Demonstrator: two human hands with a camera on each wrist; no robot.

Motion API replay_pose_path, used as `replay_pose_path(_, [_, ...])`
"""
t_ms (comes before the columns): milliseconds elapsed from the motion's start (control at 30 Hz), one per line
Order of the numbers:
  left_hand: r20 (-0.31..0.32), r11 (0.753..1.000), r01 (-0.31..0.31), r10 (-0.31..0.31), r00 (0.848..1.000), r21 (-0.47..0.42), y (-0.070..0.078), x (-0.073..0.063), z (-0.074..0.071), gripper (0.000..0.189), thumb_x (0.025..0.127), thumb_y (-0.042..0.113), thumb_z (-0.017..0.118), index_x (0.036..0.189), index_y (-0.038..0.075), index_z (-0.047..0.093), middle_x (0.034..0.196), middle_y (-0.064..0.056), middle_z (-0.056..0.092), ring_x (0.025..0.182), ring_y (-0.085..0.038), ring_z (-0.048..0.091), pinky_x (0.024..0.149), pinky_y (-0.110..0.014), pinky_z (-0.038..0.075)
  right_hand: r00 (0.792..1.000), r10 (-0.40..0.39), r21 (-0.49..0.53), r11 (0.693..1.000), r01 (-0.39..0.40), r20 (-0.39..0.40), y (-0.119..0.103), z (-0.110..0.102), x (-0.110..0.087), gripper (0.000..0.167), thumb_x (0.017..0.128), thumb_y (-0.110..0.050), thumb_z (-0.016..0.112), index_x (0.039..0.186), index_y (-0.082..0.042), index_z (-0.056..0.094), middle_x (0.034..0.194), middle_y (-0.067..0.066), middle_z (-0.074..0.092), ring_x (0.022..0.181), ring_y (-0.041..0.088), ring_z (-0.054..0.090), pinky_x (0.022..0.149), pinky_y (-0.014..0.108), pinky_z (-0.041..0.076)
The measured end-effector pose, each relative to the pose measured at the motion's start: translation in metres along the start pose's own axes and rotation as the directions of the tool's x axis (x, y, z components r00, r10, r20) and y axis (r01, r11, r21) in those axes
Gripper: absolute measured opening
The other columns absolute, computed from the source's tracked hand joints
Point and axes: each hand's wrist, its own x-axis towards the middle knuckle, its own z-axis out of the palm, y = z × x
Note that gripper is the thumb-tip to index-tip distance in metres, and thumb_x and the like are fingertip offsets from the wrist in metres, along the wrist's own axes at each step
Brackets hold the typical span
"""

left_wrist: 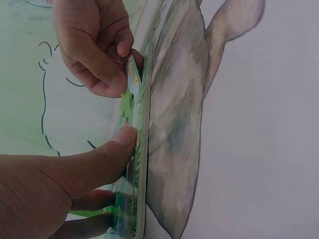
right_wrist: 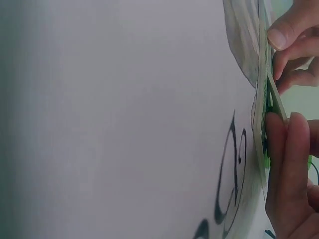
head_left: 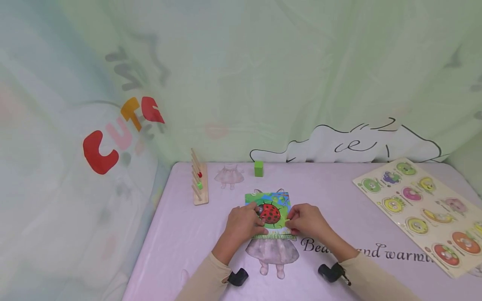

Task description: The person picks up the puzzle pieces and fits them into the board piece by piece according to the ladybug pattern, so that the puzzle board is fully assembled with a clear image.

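A ladybug jigsaw puzzle [head_left: 271, 214] lies flat on the tablecloth in front of me. My left hand [head_left: 242, 221] rests on its left part, thumb along the near edge and fingertips on the picture. At the lower right corner my right hand [head_left: 309, 220] pinches a puzzle piece [left_wrist: 127, 102] between thumb and fingers. That piece is tilted up from the board, as the right wrist view also shows with the raised piece [right_wrist: 277, 97]. Right-hand fingers [right_wrist: 289, 164] reach beneath its lifted edge. Part of the picture is hidden under the left fingers.
Back left stands a wooden peg board [head_left: 201, 196] with upright pegs, a red piece and a green one. A green block [head_left: 258, 169] stands behind the puzzle. A fruit knob puzzle board [head_left: 401, 209] lies at the right. Printed curtains [head_left: 286, 83] hang behind the table.
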Motion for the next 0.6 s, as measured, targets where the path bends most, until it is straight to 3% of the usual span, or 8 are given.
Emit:
replay_pose_path(233, [-0.012, 1.0, -0.009, 0.009, 1.0, 0.007, 0.0, 0.001, 0.001, 0.022, 0.073, 0.058, 0.085, 0.085, 0.039, 0.084, 0.109, 0.016, 0.066, 0.088, -0.005, 0.066, 0.064, -0.024, 0.049, 0.999, 0.023, -0.124, 0.992, -0.026, -0.026, -0.007, 0.002, 0.003, 0.024, 0.078, -0.015, 0.085, 0.072, -0.008, 0.063, 0.051, -0.001, 0.06, 0.049, 0.013, 0.059, 0.051, 0.026, 0.043])
replay_pose_path(600, [-0.032, 1.0, -0.023, 0.023, 0.999, 0.012, 0.0, 0.0, 0.0, 0.024, 0.072, 0.058, 0.086, 0.085, 0.038, 0.084, 0.108, 0.014, 0.067, 0.085, -0.006, 0.067, 0.063, -0.024, 0.049, 0.991, 0.111, -0.156, 0.983, -0.097, 0.08, -0.012, -0.008, 0.014, 0.031, 0.076, -0.018, 0.089, 0.067, -0.007, 0.061, 0.053, 0.004, 0.064, 0.047, 0.014, 0.064, 0.052, 0.024, 0.045])
